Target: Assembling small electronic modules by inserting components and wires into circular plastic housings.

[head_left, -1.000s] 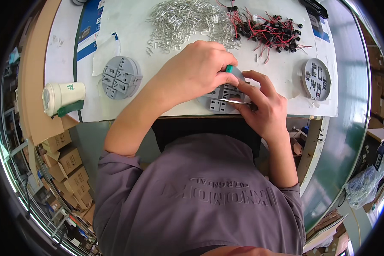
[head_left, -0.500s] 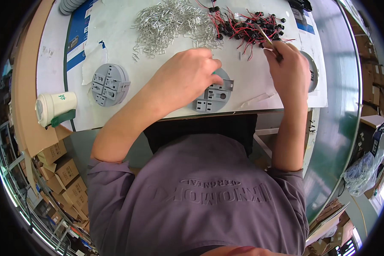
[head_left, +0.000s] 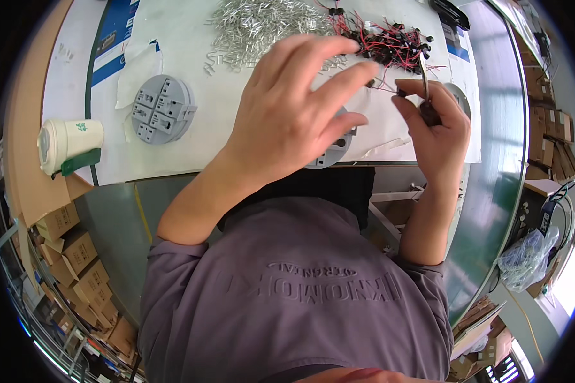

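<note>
My left hand (head_left: pixel 294 105) is open, fingers spread, above a round grey plastic base (head_left: pixel 332 156) that it mostly hides. Its fingertips point toward my right hand (head_left: pixel 439 124). That hand holds a slim tool (head_left: pixel 424 73) with a metal shaft and dark handle, tip pointing away from me. Between its thumb and forefinger it also pinches a small black wired part (head_left: pixel 400 94). Thin wires run from this part toward the left fingertips, beside another small dark piece (head_left: pixel 370 83). Beyond lies a heap of black parts with red wires (head_left: pixel 396 46).
Silver bent metal pieces (head_left: pixel 255 32) lie heaped at the far middle. Stacked grey bases (head_left: pixel 163 110) sit at left, near a white lidded cup (head_left: pixel 73 143) at the table's edge. Another grey round piece (head_left: pixel 457 96) is partly behind my right hand. Cardboard boxes (head_left: pixel 76 252) stand lower left.
My left hand has lifted off the grey base and spread its fingers toward the right. My right hand has drawn back from the heap with a black wired part; the tool now points straighter away.
</note>
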A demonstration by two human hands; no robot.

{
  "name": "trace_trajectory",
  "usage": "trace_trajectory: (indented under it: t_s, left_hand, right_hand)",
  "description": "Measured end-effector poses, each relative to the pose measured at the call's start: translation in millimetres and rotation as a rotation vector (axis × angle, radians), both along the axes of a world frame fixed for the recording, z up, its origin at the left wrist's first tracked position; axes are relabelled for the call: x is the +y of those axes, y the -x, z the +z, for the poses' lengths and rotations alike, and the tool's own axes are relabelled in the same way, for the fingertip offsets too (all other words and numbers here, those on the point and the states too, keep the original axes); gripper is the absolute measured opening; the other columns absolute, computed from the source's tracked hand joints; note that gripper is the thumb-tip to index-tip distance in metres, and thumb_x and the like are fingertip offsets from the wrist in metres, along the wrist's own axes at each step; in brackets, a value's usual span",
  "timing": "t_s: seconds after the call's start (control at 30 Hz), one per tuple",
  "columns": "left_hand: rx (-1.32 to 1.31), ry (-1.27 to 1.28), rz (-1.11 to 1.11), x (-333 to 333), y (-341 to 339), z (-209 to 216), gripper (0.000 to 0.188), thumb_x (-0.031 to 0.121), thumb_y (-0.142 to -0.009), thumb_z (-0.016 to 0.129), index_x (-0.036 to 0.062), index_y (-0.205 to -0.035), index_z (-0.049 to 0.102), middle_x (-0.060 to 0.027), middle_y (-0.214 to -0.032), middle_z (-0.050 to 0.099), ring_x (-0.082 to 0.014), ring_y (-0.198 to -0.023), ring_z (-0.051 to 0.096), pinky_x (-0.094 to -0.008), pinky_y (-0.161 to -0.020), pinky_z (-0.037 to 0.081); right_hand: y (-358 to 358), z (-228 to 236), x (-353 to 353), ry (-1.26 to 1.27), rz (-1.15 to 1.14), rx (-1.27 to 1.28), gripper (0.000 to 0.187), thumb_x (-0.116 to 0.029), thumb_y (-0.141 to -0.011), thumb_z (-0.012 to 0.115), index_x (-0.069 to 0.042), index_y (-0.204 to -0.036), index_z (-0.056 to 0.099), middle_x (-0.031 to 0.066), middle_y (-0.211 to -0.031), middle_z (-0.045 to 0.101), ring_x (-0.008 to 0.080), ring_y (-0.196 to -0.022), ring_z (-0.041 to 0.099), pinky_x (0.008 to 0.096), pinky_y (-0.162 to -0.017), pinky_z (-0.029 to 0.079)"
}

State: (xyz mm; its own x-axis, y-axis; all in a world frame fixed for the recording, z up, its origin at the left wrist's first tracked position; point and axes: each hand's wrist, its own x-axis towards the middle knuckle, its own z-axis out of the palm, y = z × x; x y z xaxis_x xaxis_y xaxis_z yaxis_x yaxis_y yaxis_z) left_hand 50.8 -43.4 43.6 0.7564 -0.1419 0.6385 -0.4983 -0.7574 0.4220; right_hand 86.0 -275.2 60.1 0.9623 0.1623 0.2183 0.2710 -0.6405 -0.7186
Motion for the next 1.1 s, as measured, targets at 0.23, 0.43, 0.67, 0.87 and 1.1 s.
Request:
trace_trajectory:
  t_s: [0.23,0.43,0.67,0.87,1.1]
  left_hand:
    - [0.036,-0.065,-0.072,17.0,-20.7,1.1,0.051,0.025,-0.086,0.091,0.0133,-0.133,0.078,-0.0076,-0.133,0.071,-0.0213,-0.114,0.065,-0.0346,-0.102,0.053]
    - [0.508,0.448,-0.326,24.7,-4.1,16.3,0.037,0.014,-0.089,0.091,0.006,-0.124,0.081,-0.0056,-0.104,0.078,-0.0149,-0.085,0.068,-0.0277,-0.081,0.057]
    - [0.687,0.752,-0.323,19.4,16.5,13.9,0.024,0.006,-0.094,0.086,-0.0006,-0.116,0.081,-0.0008,-0.081,0.073,-0.0076,-0.066,0.057,-0.0217,-0.064,0.048]
    - [0.753,0.798,-0.278,21.8,28.8,10.5,0.013,0.008,-0.097,0.081,-0.0027,-0.104,0.079,-0.0009,-0.078,0.07,-0.0076,-0.062,0.051,-0.0223,-0.057,0.041]
    - [0.421,0.59,-0.253,20.3,35.5,-18.6,0.011,0.009,-0.099,0.077,-0.002,-0.101,0.076,-0.0013,-0.078,0.068,-0.0098,-0.06,0.049,-0.0247,-0.054,0.038]
  right_hand:
    - [-4.9,9.8,26.7,-0.265,-0.021,0.251,0.019,0.004,-0.092,0.08,0.003,-0.111,0.08,0.0017,-0.08,0.071,0.0057,-0.063,0.05,0.0217,-0.056,0.038]
    - [11.7,14.6,24.2,-0.562,0.099,0.378,0.017,0.0,-0.092,0.086,0.001,-0.108,0.081,-0.0006,-0.076,0.07,0.0052,-0.062,0.049,0.0198,-0.057,0.038]
    - [27.5,2.4,30.2,-0.616,0.174,0.347,0.019,0.0,-0.093,0.085,0.001,-0.111,0.08,0.0008,-0.082,0.072,0.0051,-0.062,0.051,0.0183,-0.056,0.038]
    - [36.5,-20.4,29.8,-0.769,0.272,0.398,0.022,0.003,-0.096,0.081,0.002,-0.118,0.076,0.0032,-0.09,0.074,0.0067,-0.062,0.052,0.0183,-0.057,0.041]
    - [50.5,-26.5,41.5,-0.856,0.324,0.335,0.029,0.0,-0.103,0.072,0.007,-0.13,0.064,0.0148,-0.102,0.072,0.0106,-0.061,0.051,0.0202,-0.053,0.041]
